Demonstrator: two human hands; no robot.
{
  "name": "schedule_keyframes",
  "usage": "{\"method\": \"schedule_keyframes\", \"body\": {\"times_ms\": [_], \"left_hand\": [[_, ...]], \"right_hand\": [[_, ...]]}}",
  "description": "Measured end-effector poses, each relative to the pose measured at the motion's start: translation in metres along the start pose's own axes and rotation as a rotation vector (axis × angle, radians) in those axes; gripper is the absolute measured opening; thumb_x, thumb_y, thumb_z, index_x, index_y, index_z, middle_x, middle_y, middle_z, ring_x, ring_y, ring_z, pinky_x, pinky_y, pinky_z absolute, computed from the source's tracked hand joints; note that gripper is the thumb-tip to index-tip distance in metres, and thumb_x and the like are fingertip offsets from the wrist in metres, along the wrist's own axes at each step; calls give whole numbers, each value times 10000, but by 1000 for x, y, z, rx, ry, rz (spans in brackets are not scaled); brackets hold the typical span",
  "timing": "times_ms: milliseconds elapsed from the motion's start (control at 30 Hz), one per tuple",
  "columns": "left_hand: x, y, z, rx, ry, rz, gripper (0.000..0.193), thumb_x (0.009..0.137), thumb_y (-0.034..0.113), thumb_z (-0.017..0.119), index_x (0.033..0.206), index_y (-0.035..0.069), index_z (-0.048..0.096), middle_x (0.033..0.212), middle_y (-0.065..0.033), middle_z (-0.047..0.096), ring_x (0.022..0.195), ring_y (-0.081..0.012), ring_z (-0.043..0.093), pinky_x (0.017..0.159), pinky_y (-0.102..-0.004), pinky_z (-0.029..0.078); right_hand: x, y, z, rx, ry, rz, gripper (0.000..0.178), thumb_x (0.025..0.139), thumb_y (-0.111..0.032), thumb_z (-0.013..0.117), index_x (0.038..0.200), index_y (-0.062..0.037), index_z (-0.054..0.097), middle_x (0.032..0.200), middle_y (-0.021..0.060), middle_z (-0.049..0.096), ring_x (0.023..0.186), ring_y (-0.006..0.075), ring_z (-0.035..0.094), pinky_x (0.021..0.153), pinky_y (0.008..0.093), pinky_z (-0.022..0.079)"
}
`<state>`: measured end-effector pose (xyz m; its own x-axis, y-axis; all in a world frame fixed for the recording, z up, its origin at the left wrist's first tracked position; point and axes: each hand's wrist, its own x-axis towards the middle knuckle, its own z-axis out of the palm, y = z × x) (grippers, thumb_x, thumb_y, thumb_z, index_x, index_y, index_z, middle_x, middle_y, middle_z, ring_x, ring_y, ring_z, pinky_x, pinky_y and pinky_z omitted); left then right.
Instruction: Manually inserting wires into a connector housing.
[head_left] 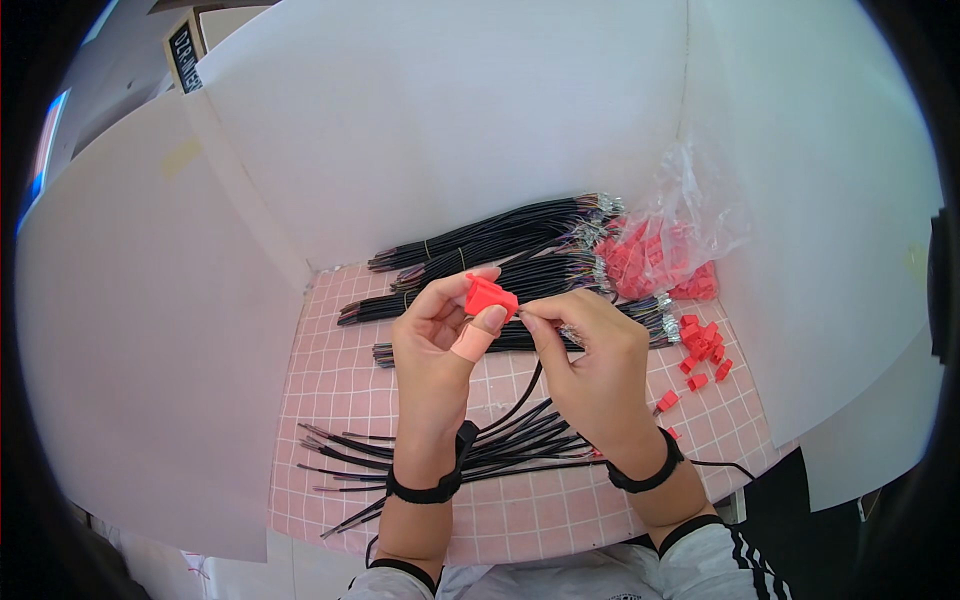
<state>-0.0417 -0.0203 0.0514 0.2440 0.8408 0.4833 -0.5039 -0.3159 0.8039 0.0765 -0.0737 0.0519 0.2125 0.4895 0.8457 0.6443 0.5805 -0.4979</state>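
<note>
Near the middle, my left hand (435, 335) holds a red plastic connector housing (490, 296) between thumb and fingers. A peach-coloured band (472, 343) wraps that thumb. My right hand (600, 350) is closed in a pinch at the housing's right side, on what looks like a thin wire end; the fingertips hide most of it. A black cable (523, 398) hangs below the hands and curves down to the left. Under my wrists lies a loose spread of black cables (510, 450), their stripped ends fanning out at the left.
Several tied bundles of black cables (490, 232) lie behind my hands, metal terminals to the right. A clear plastic bag (690, 215) of red housings stands at the back right. Loose red housings (703, 345) lie in front of it on the pink checked mat (540, 525). White panels (480, 120) surround the mat.
</note>
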Motion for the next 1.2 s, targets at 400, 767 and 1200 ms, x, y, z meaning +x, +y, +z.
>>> {"method": "schedule_keyframes", "body": {"times_ms": [400,767,1200], "left_hand": [[4,-3,-3,11,33,-35,288,771,6,598,1044,-38,520,1028,-145,565,873,-144,573,725,-246,480],[8,6,-8,-164,42,-108,386,821,100,562,1157,-42,436,932,-84,554,738,-74,522,659,-188,453],[5,0,-9,-271,-100,-143,401,800,91,594,1150,-26,438,955,-110,561,815,-102,537,698,-200,463]], "right_hand": [[4,4,1,88,-57,54,110,739,-8,616,846,-10,589,711,83,583,617,184,583,526,264,444],[10,2,-4,844,-37,522,107,782,30,583,883,68,580,852,115,622,799,142,614,728,227,492],[2,2,-8,82,29,142,140,671,45,612,796,-2,571,680,75,549,571,137,573,531,229,443]]}}
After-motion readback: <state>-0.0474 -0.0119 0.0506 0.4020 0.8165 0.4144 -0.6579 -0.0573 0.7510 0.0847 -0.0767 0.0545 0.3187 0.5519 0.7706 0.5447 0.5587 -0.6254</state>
